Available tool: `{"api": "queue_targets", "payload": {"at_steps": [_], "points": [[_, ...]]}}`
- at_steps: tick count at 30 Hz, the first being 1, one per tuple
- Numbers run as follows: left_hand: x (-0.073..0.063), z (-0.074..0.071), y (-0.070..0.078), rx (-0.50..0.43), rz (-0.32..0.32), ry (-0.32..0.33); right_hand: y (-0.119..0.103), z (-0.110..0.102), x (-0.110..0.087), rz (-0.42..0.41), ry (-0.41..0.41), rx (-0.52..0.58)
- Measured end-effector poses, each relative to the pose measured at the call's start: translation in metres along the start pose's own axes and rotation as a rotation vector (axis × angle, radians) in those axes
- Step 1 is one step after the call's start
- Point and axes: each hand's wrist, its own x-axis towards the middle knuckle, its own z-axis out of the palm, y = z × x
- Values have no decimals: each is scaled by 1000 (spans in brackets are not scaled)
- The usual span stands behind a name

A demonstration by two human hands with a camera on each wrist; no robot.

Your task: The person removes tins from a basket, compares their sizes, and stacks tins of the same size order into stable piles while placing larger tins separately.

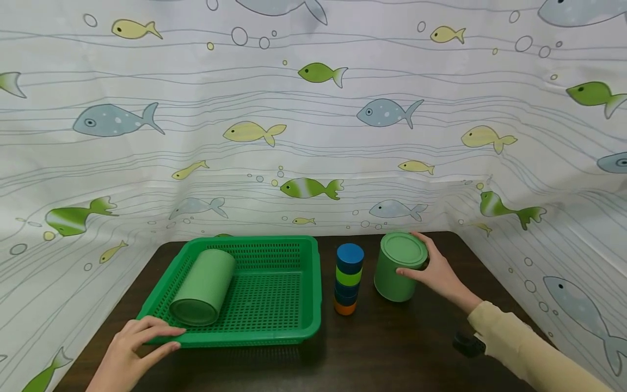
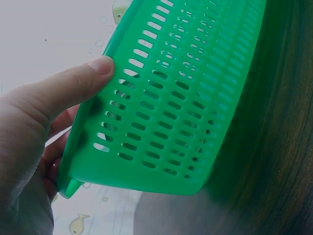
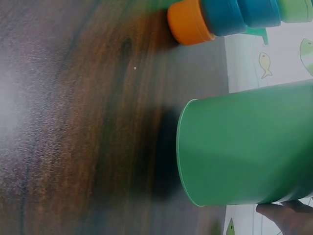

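Observation:
A green plastic basket (image 1: 308, 321) stands on the left of the table, with a green cylindrical can (image 1: 208, 283) lying on its side in it. My left hand (image 1: 134, 348) holds the basket's rim at the near left corner; in the left wrist view the thumb (image 2: 80, 81) presses on the rim and the other fingers are partly hidden behind it. A second green can (image 1: 392, 277) is upright on the right. Around its upper part my right hand (image 1: 436, 272) grips, thumb in front and fingers behind. Whether its base touches the table I cannot tell.
Between the basket and the right can stands a stack of small round containers (image 1: 349, 277) in blue, lime green and orange. The dark wooden table (image 1: 382, 348) backs onto a white curtain (image 1: 313, 152) printed with fish, which also hangs at both sides.

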Motion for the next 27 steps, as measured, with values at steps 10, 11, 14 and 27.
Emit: {"api": "queue_targets", "payload": {"at_steps": [10, 11, 14, 27], "points": [[0, 0, 0, -3, 8, -1, 2, 5, -4, 1, 1, 18], [0, 0, 0, -3, 6, -2, 2, 5, -4, -1, 2, 17], [-1, 0, 0, 0, 0, -4, 4, 7, -4, -8, 6, 17], [0, -1, 1, 10, -9, -4, 7, 8, -9, 7, 20, 0]]}}
